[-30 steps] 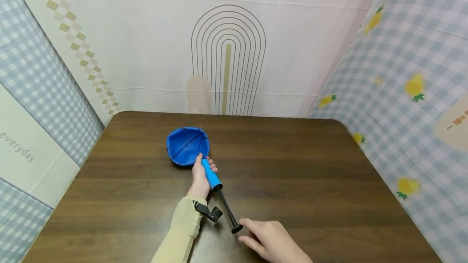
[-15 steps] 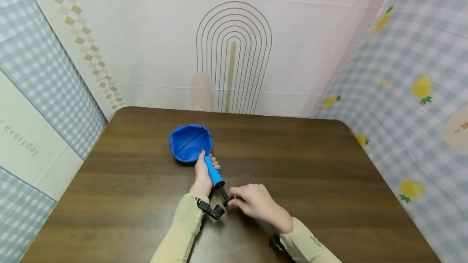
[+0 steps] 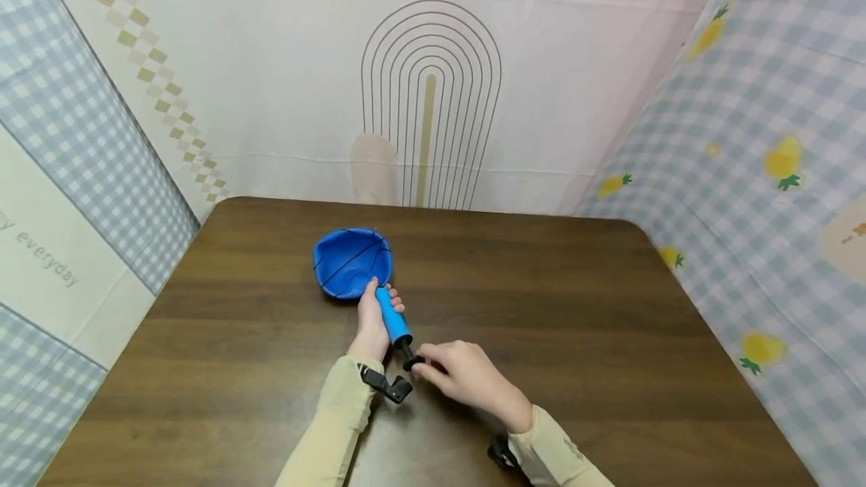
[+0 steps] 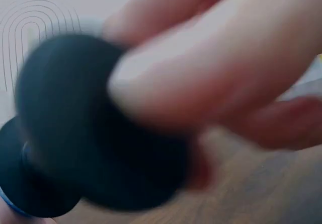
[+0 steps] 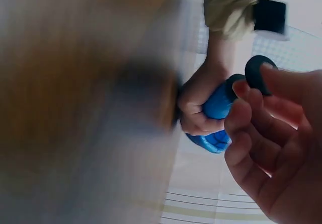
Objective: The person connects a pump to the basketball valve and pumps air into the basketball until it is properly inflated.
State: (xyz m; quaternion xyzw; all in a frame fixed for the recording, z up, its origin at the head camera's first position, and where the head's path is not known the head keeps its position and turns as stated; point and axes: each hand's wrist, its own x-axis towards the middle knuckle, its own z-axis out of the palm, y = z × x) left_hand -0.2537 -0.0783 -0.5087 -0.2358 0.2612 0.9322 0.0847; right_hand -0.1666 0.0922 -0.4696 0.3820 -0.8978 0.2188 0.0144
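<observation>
A blue hand pump [image 3: 392, 316] slants across the middle of the table, and my left hand [image 3: 369, 322] grips its barrel. Beyond that hand lies a partly collapsed blue ball [image 3: 352, 261] with black lines; where pump and ball meet is hidden by the fingers. My right hand [image 3: 467, 374] pinches the round black handle [image 4: 95, 123] at the pump's near end between thumb and fingers, as the right wrist view also shows. Only a short length of the black rod shows between handle and barrel.
Both wrists carry black camera mounts, the left mount [image 3: 386, 383] sitting close to the pump handle. The brown wooden table [image 3: 575, 307] reaches back to a printed cloth wall [image 3: 284, 81]. Checked cloth [image 3: 737, 171] hangs along the right side.
My right hand has taken hold of the handle and pushed it forward, so the rod has slid into the barrel. My left hand and the ball stay about where they were.
</observation>
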